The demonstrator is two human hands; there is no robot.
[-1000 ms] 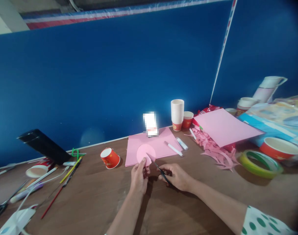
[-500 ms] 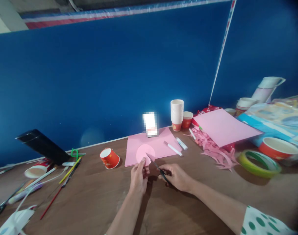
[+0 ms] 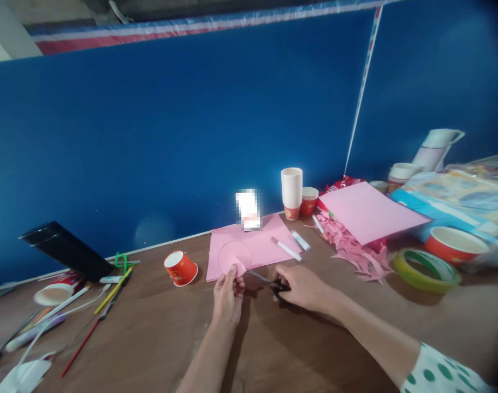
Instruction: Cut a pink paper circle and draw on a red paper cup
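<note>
A round pink paper disc (image 3: 233,255) is pinched between the thumb and fingers of my left hand (image 3: 228,295), just above the table. My right hand (image 3: 300,286) grips black-handled scissors (image 3: 278,286), whose blades point left at the lower right edge of the disc. Whether the blade tips touch the paper I cannot tell. Behind the disc lies a stack of pink paper sheets (image 3: 265,232). On its right side rest a white marker (image 3: 286,249) and a small white tube (image 3: 300,240).
Left of the stack, a red paper cup (image 3: 181,268) stands tilted. Further left lie a black bottle (image 3: 66,251), pencils and a brush (image 3: 83,344). To the right are stacked cups (image 3: 292,191), pink paper scraps (image 3: 366,262), a yellow-green tape roll (image 3: 427,281) and a red bowl (image 3: 456,245).
The scissors have drawn back from the middle of the disc to its lower right edge. My right hand has turned slightly. The whole view has shifted a little.
</note>
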